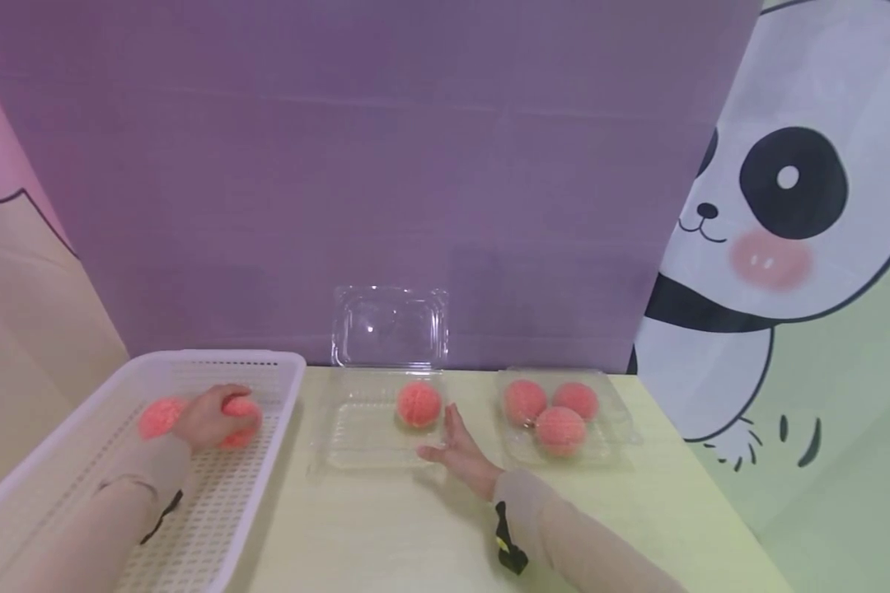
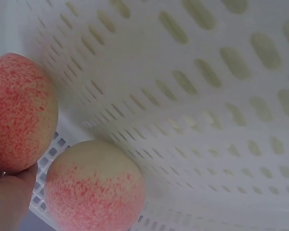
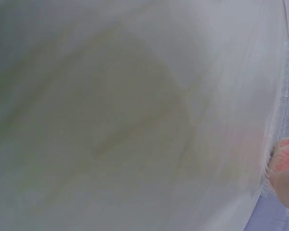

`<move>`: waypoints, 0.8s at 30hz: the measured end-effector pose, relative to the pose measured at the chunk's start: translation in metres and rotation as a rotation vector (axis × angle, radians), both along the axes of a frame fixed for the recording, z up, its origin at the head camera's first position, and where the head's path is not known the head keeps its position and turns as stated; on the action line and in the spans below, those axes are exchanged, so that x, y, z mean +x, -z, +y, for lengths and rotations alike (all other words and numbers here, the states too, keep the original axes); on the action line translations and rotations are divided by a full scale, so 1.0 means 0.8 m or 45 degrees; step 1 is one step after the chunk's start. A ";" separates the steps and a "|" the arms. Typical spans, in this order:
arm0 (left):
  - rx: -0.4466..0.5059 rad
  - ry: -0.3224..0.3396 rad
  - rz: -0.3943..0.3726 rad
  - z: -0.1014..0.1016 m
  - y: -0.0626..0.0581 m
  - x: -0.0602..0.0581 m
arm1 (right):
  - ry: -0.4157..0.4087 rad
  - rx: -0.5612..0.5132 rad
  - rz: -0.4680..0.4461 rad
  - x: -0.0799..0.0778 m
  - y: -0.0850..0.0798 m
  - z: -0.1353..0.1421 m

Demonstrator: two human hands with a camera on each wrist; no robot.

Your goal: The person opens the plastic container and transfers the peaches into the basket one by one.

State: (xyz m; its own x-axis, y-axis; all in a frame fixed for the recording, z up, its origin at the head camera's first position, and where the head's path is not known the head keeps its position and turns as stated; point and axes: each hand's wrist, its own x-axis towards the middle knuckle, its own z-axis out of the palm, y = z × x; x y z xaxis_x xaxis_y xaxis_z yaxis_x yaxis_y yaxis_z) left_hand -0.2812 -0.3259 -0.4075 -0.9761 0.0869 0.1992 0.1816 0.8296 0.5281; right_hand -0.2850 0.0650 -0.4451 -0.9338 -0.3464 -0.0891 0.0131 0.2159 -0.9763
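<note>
My left hand (image 1: 211, 418) reaches into the white basket (image 1: 297, 387) and grips a pink peach (image 1: 243, 422). Another peach (image 1: 159, 417) lies to its left. In the left wrist view, the thumb (image 2: 12, 197) touches the held peach (image 2: 21, 113), and the other peach (image 2: 94, 185) is close by. Spread fingers mark my right hand (image 1: 469, 459), which holds nothing beside the front right corner of an open clear plastic box (image 1: 363, 428). One peach (image 1: 419, 404) sits in that box's right side, and its lid (image 1: 389, 329) stands raised behind.
Right of the open box, a second clear box (image 1: 515, 449) contains three peaches (image 1: 560, 431) and appears closed. Both boxes stand on a pale yellow table (image 1: 356, 535). A purple backdrop (image 1: 386, 181) rises behind the table.
</note>
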 end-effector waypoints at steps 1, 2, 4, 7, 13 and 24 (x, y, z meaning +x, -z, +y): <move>0.001 -0.006 -0.001 0.001 -0.001 0.000 | 0.001 -0.002 0.003 0.000 0.000 0.000; 0.001 -0.014 -0.002 0.001 -0.003 0.000 | 0.000 -0.004 0.006 0.000 0.000 0.000; 0.015 -0.018 -0.007 0.002 -0.005 0.000 | -0.002 -0.005 0.009 0.000 0.001 0.000; 0.061 -0.014 0.012 0.003 -0.010 -0.001 | -0.005 -0.006 0.006 -0.001 0.003 0.001; 0.113 0.026 0.030 0.019 -0.040 0.000 | 0.004 -0.007 0.013 -0.001 0.003 0.001; 0.254 0.081 -0.028 0.090 -0.099 0.016 | -0.004 0.001 0.028 -0.001 0.004 0.001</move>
